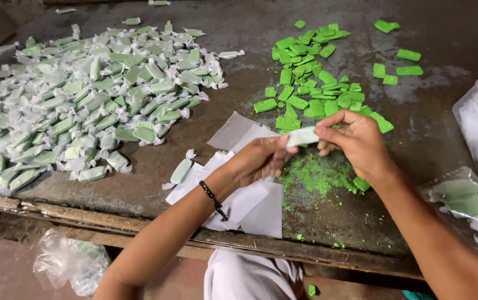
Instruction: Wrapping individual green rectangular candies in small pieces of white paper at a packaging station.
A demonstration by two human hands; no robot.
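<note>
Head view: the dark worn table [439,144] has bare room only between its piles, with the big heap of wrapped pieces [83,94] far left, loose green blocks [311,78] far centre, and paper sheets [250,200] reaching its near wooden edge. Above green crumbs [316,175], left hand [258,161] and right hand [355,141] pinch opposite ends of one half-wrapped green piece [303,136], pale under white paper.

A dark, stained worktop [417,144] with a worn wooden front edge is seen. A large heap of wrapped green sweets [83,94] is spread over its left part, bare green pieces [311,78] are scattered at centre right, white wrapper sheets [244,194] are laid near the front, and green crumbs [314,175] are strewn just beside them.
</note>
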